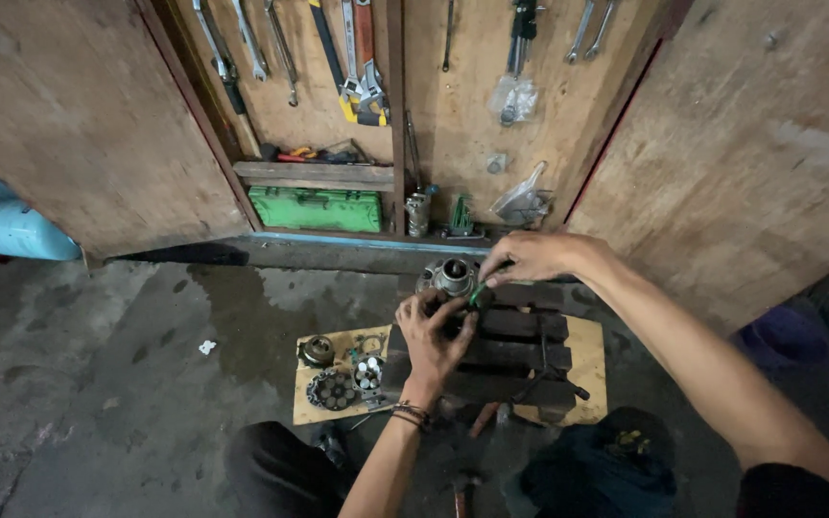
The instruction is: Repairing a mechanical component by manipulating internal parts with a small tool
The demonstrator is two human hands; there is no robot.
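Fingers of the left hand (431, 338) curl around the lower side of a round grey metal housing with a central bore (450, 277), thumb and forefinger pressed to its rim; fingertips of the right hand (530, 257) pinch a small green tool tip (477, 294) against the housing's right edge. The housing sits at the far end of a dark slatted metal block (520, 350), which rests on a flat sheet of tan cardboard (589, 357) on the stained concrete floor (117, 384). What the green tip belongs to is hidden under the right palm, and the underside of the housing is covered by the left fingers. Left of the block, on the cardboard, lie a round perforated metal plate (332, 389), a small cylinder block with bright pistons (367, 372) and a bronze-coloured ring part (318, 350); their detail is too small to make out. Beyond, an open wooden tool cabinet (453, 125) holds hanging spanners and a green plastic case (316, 208). Open floor lies to the left; the person's dark-clothed knees (587, 475) are cut off at the lower edge.
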